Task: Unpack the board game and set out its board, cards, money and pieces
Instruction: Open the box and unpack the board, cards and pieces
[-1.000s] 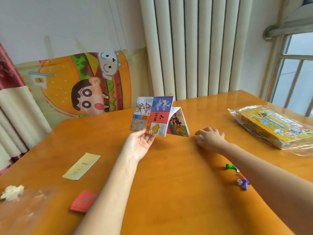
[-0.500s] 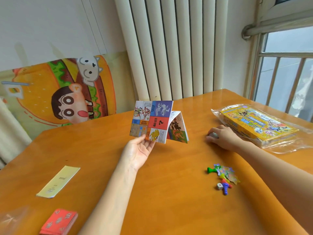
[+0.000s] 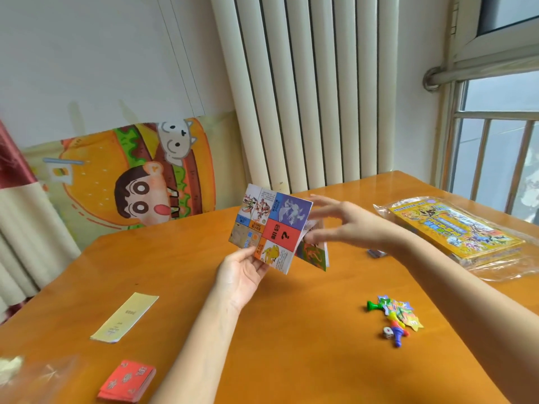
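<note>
Orange-brown wood table [image 3: 291,345] fills most of the head view. The folded board [image 3: 271,228] is held up above the middle of it, partly fanned out so a second panel hangs behind on the right. The left hand [image 3: 242,275] grips its lower left corner, thumb on the printed face. The right hand [image 3: 347,223] is at the board's right edge with fingers straight and spread, holding nothing (it's blurry, so I can't tell if the fingertips actually touch). The yellow game box [image 3: 455,228] sits in clear wrap at the far right, well apart. The coloured pieces [image 3: 393,313] lie in a little heap near the right forearm, with a white die [image 3: 388,333] just beside them. The yellow paper stack [image 3: 125,317] and red card deck [image 3: 127,380] are over on the left.
</note>
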### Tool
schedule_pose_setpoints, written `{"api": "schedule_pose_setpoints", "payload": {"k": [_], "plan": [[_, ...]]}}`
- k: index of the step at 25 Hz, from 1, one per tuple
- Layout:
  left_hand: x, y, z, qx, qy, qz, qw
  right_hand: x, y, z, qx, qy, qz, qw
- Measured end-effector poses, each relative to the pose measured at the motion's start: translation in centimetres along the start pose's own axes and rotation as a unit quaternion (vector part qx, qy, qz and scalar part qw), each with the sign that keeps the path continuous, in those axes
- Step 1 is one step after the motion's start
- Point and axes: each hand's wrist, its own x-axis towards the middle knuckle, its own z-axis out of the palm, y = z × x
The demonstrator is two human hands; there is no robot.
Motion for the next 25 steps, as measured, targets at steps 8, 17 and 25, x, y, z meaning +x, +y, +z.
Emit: {"api": "schedule_pose_setpoints", "payload": {"k": [8,17,25], "plan": [[-3.3,4.9,1.0,0.222,0.071,0.172,0.957,2.2,-5.5,1.0,0.081,0.183,-0.062,0.978],[-6.0,10.8,4.7,0.329,-0.058,0.357,0.872,4.0,-10.9,-3.0,0.13,0.36,-0.076,0.921],[-7.6,9.4,1.7,0.235,-0.196,0.083,0.949,4.2,-11.3,-2.8,0.109,0.373,-0.069,0.919]]}}
